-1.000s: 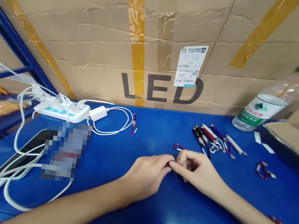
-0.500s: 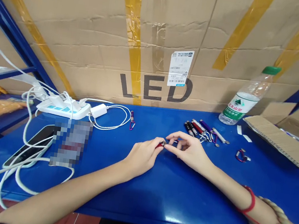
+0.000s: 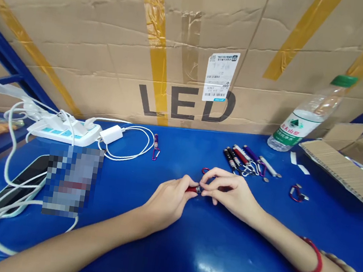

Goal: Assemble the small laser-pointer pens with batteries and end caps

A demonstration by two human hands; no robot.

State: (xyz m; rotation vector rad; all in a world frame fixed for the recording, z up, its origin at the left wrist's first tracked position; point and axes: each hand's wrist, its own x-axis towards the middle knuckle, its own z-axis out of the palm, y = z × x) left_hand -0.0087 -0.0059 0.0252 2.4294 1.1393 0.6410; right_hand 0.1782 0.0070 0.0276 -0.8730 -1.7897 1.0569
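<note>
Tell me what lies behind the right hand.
Beyond the right hand, part of a red loop shows; farther back lie several slim tubes. The hand covers any further part of the loop.

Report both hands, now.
Left hand: closed, holding a red tube.
Right hand: at the tube's metal end; whether it grips cannot be told.

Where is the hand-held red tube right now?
In the head view, the red tube sits below and right of centre, over the blue tabletop, gripped in the left hand, its metallic end by the right hand.
</note>
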